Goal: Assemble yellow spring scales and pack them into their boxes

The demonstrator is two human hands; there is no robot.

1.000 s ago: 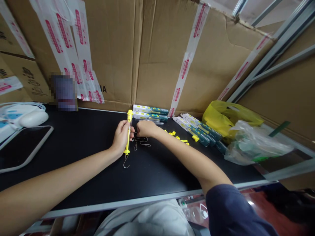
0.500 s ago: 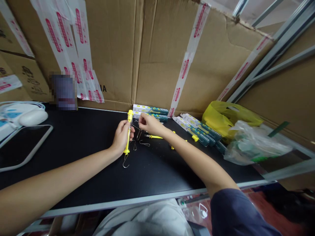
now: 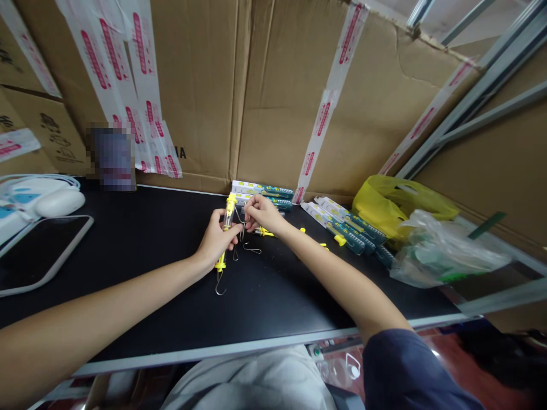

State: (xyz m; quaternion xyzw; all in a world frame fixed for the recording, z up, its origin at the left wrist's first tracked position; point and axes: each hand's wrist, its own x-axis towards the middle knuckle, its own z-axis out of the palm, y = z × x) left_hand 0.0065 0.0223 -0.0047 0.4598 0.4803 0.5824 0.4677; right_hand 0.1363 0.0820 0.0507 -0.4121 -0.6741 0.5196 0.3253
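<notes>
My left hand [image 3: 219, 238] is closed around a spring scale [image 3: 229, 213], a slim clear tube with yellow ends. It is held nearly upright, tilted slightly right, and a metal hook [image 3: 220, 285] hangs from its lower end. My left thumb lies across the tube. Just right of the scale's upper part, my right hand [image 3: 260, 213] is pinched closed; what its fingertips hold, if anything, I cannot make out. Loose wire hooks [image 3: 252, 249] lie on the black tabletop below the hands. A yellow piece [image 3: 267, 232] lies partly hidden under my right hand.
Printed slim boxes [image 3: 269, 189] lie along the cardboard wall [image 3: 282, 114], with more boxes [image 3: 346, 222] to the right. Beyond these sit a yellow bag [image 3: 371, 199] and a clear plastic bag [image 3: 431, 256]. A phone [image 3: 38, 250] lies on the left of the black table [image 3: 171, 319].
The scale's top has leaned slightly right, and my left thumb has come across the tube. My right hand has shifted a little right, its fingers now beside the tube.
</notes>
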